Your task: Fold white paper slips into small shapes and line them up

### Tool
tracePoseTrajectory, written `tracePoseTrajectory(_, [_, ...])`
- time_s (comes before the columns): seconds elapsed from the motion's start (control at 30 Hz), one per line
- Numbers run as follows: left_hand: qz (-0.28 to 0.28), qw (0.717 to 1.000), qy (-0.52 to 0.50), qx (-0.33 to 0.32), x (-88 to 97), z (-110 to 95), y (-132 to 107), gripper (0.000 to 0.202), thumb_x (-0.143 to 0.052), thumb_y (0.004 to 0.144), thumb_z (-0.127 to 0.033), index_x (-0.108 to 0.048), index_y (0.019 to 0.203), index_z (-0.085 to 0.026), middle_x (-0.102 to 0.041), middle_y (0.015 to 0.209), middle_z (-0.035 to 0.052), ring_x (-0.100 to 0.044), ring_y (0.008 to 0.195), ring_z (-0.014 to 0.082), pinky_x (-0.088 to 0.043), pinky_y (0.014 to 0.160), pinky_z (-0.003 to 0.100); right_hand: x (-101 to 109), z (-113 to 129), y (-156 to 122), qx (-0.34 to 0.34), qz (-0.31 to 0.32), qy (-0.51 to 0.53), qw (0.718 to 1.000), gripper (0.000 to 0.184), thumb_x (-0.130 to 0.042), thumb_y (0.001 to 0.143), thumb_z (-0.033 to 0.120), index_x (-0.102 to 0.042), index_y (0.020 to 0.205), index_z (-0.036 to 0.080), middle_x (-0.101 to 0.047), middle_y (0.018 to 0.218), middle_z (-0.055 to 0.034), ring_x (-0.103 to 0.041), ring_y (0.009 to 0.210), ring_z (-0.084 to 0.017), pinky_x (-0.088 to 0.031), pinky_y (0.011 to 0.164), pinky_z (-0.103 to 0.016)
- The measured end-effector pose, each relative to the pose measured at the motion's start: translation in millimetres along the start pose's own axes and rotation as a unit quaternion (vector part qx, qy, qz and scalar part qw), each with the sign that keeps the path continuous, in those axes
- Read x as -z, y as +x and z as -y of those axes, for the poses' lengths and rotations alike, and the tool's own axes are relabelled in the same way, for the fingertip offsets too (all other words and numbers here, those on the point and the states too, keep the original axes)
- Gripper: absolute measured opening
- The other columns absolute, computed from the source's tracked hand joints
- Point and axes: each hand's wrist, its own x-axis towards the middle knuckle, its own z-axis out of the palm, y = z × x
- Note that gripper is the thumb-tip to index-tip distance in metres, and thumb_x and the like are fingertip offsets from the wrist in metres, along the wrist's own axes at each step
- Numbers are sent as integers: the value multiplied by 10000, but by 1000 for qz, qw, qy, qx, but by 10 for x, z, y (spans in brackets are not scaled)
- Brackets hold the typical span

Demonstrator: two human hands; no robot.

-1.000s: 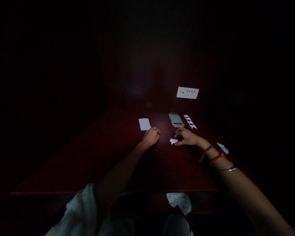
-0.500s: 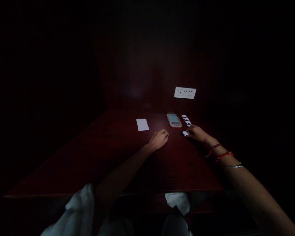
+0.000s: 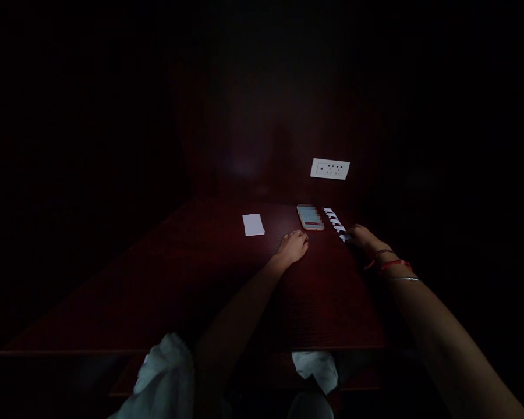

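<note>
Showing a white sleeve (image 3: 161, 372) at the lower left of the frame, bunched on the left forearm. Showing a dark red table (image 3: 179, 291) across the middle, dimly lit, with blackness all round. Displaying a white sheet (image 3: 253, 224) lying flat on the table left of centre, well apart from both hands. Resting the left hand (image 3: 293, 247) knuckles-up on the table just right of centre, below and to the right of the sheet. Curling its fingers loosely under, half closed, and gripping nothing that can be seen. Showing a phone (image 3: 310, 217) lying flat just above that hand, near but apart, screen lit and blurred. Showing a crumpled white cloth (image 3: 317, 366) at the bottom centre, below the table's near edge. Showing a white socket (image 3: 330, 169) on the dark wall above the phone. Displaying a row (image 3: 333, 218) of small white folded pieces just right of the phone, running down and to the right. Holding the right hand (image 3: 363, 237) palm down at the row's lower end, with the forearm entering from the lower right. Touching the last piece (image 3: 344, 236) with the fingertips; being too dark for telling whether pinching it or only pressing on it. Wearing red bands (image 3: 393, 265) and a thin bangle (image 3: 404, 279) on the right wrist.
</note>
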Motion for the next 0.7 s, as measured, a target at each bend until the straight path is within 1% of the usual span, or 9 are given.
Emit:
tracePoseTrajectory(0.13, [0,1000,-21,1,-15,26,0,222,-346,787,-279,-508,906,-184,-487,963,53,-460,894,180,-354,786,315,118,71,-8,5,26,19,999,303,-584,587,227,-605,890,210,-574,898,-49,-523,847,-170,-388,706,-222])
tracePoseTrajectory(0.2, [-3,999,-37,1,-32,40,10,216,-355,781,-268,-514,904,-186,-489,962,51,-459,899,178,-349,794,314,197,118,-48,-12,31,39,999,254,-593,578,240,-627,828,207,-591,848,-45,-537,805,-165,-397,679,-220])
tracePoseTrajectory(0.27, [-9,998,-57,1,-52,53,21,204,-372,770,-249,-522,892,-185,-493,958,49,-457,904,179,-345,800,313,269,171,-105,-21,32,42,998,214,-582,593,265,-635,790,198,-602,793,-45,-550,754,-162,-406,646,-226])
tracePoseTrajectory(0.43, [-29,992,-122,12,-87,86,49,177,-405,741,-207,-548,841,-171,-513,918,52,-463,891,180,-346,805,309,387,317,-224,-52,23,73,996,194,-527,647,279,-634,780,185,-611,715,-38,-559,685,-150,-414,612,-228])
tracePoseTrajectory(0.57, [-50,980,-191,28,-72,115,78,152,-439,713,-164,-569,792,-163,-533,866,45,-482,852,157,-358,798,267,432,372,-236,-56,25,94,994,194,-547,628,288,-632,769,186,-611,676,-19,-557,654,-142,-417,589,-220])
tracePoseTrajectory(0.7, [-82,957,-274,51,-28,149,92,136,-458,698,-138,-574,763,-165,-548,872,33,-490,856,141,-358,799,245,441,360,-229,-57,32,89,994,225,-566,607,299,-627,789,180,-609,683,-20,-554,650,-144,-415,573,-217])
